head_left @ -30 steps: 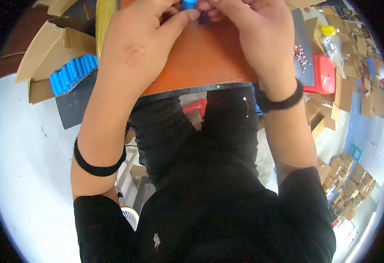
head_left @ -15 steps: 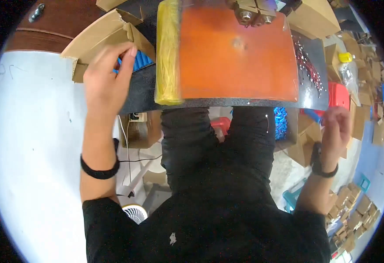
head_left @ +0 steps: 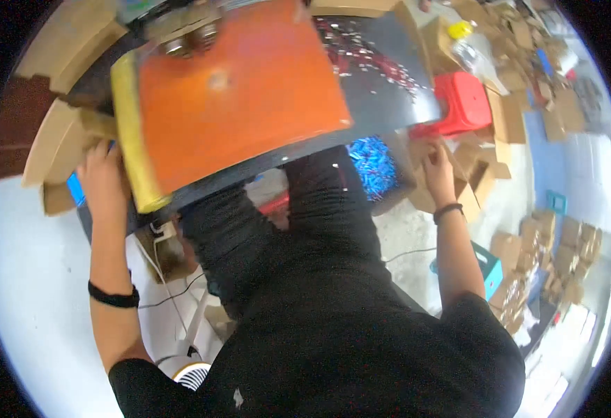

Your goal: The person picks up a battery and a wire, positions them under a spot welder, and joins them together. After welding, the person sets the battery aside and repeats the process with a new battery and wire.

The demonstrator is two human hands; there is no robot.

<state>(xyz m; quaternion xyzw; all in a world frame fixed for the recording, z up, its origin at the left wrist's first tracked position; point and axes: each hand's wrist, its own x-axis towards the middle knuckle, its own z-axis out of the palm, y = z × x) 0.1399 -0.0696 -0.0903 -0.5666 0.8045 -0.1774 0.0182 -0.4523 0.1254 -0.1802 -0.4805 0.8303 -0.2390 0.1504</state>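
Since half a second ago, my left hand [head_left: 103,182] has come in over the blue tubes [head_left: 76,189] in the carton [head_left: 56,143]; its fingers are bent, but I cannot tell whether they grip one. From the head view, the tubes lie left of the yellow roll [head_left: 130,129], which borders the orange mat [head_left: 249,104] on my worktop [head_left: 253,168]. Past the right end, my right hand [head_left: 439,168] hangs loosely curled near the red stool [head_left: 466,104]; whether it holds anything I cannot tell.
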